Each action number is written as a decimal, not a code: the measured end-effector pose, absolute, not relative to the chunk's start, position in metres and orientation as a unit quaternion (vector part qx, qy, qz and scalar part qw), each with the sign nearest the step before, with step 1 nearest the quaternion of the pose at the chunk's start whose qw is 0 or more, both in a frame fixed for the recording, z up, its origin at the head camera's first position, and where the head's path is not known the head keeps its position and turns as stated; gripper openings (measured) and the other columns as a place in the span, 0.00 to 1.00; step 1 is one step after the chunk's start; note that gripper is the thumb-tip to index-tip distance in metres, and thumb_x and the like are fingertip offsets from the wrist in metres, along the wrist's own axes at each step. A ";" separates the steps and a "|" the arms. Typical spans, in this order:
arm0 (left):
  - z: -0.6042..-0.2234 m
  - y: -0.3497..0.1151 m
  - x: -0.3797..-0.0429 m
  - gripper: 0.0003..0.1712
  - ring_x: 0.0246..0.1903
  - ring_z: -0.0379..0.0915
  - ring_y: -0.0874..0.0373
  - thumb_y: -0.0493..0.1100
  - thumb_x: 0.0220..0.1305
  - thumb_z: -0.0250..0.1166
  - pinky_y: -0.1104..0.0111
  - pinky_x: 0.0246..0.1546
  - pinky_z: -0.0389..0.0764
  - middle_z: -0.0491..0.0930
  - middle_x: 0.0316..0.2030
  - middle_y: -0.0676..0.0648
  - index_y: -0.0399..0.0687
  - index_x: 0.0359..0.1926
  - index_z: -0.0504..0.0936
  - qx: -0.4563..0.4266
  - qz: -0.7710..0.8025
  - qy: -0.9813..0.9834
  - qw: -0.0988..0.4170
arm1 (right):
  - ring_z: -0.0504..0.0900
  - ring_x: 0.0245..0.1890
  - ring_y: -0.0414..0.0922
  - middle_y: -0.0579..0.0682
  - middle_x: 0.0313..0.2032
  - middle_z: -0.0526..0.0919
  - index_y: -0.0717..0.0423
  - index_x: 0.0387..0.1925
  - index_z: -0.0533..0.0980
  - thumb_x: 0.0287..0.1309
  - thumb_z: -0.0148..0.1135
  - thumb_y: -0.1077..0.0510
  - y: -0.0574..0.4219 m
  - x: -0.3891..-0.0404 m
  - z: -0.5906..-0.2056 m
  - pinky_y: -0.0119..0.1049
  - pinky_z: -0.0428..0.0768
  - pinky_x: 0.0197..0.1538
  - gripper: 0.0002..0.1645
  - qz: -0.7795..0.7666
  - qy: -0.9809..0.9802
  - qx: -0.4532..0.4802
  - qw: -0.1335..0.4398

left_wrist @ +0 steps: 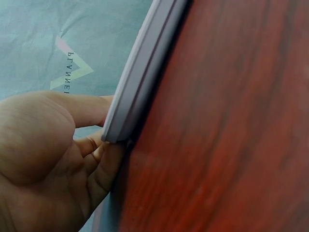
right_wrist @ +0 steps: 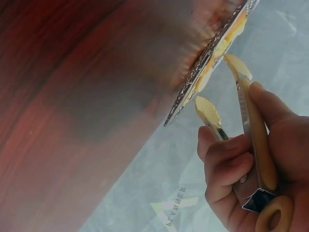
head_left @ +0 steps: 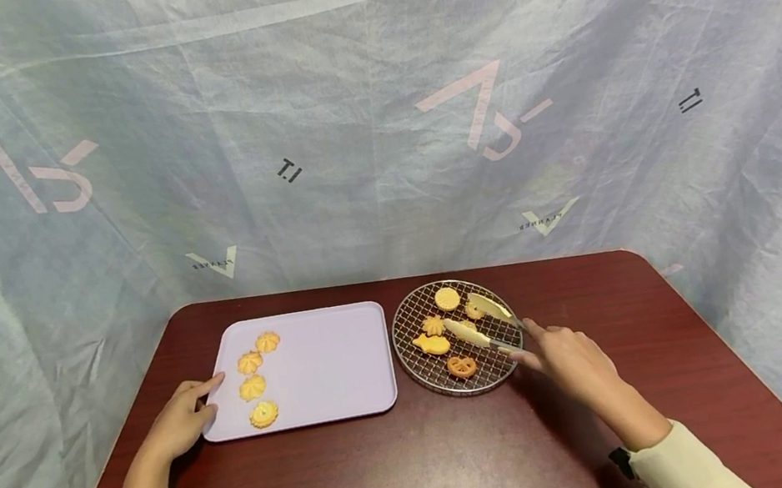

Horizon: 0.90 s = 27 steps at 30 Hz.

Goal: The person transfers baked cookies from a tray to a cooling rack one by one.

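Note:
My left hand [head_left: 182,420] holds the left edge of a lilac tray [head_left: 333,362], thumb and fingers on either side of its rim in the left wrist view. Several piped cookies [head_left: 253,387] form a line along the tray's left part. In my right hand [head_left: 577,364] is a pair of metal tongs [right_wrist: 251,130] with cream tips, spread apart over a round wire rack [head_left: 410,372]. Between and beside the tips lie a round cookie [head_left: 474,310] and another partly hidden one. The rack also bears a flower-shaped cookie [head_left: 433,325], a fish-shaped cookie [head_left: 432,344] and a pretzel cookie [head_left: 462,367].
Tray and rack stand side by side, a narrow gap between them, on a dark red wooden table [head_left: 425,475]. A plain round cookie [head_left: 447,298] lies near the rack's far rim. Behind the table hangs a grey printed cloth [head_left: 356,114].

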<state>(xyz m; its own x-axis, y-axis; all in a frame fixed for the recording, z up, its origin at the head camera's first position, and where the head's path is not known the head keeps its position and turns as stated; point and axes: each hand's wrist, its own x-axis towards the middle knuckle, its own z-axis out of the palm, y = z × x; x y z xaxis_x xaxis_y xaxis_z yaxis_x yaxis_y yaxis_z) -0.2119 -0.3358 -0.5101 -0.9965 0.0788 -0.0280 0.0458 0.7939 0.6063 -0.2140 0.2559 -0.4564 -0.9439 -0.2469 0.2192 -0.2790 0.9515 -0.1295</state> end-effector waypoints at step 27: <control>-0.510 -0.336 -0.212 0.31 0.42 0.66 0.45 0.32 0.63 0.58 0.58 0.41 0.69 0.68 0.50 0.31 0.35 0.68 0.67 0.033 0.323 0.946 0.024 | 0.83 0.32 0.58 0.65 0.39 0.82 0.61 0.69 0.65 0.47 0.64 0.26 0.233 -0.211 -0.446 0.52 0.80 0.33 0.59 0.108 -0.980 0.153 0.074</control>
<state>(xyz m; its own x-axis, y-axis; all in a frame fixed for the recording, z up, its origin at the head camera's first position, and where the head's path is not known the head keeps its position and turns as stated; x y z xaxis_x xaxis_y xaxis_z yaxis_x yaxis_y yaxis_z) -0.2115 -0.3356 -0.5098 -0.9967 0.0784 -0.0233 0.0477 0.7892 0.6123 -0.2106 0.2333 -0.4456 -0.9420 -0.2845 0.1779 -0.3164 0.9298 -0.1881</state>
